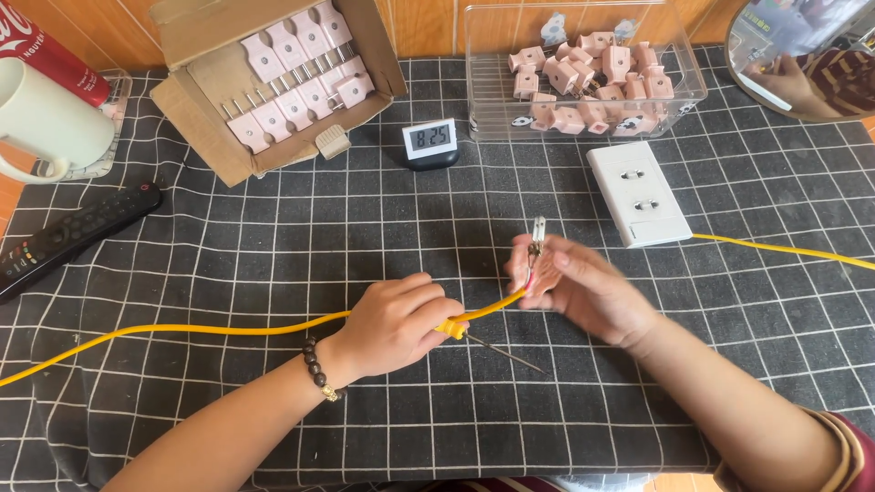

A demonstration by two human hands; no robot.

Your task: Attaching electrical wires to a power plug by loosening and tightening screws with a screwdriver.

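Left hand (396, 323): closed round my yellow-handled screwdriver (492, 348) and the yellow cable (228, 328) together, thin metal shaft poking out toward 4 o'clock.
Right hand (583, 287): pinched shut on a pink plug (540, 273), its metal prongs pointing up to 12 o'clock.
Cable: runs in from 9 o'clock across the checked cloth (437, 428), through my left fist, and meets the plug just beside my right fingers.
White socket block (638, 193): at 2 o'clock from my hands, well apart, with its own yellow lead going off to 3 o'clock.
Small clock (430, 144): straight up at 12 o'clock.
Cardboard box (205, 100): at 11 o'clock, pink plugs in rows.
Clear tub (583, 77): at 1 o'clock, loose pink plugs heaped inside.
Remote (73, 235): far out at 9 o'clock, below the white mug (46, 118).
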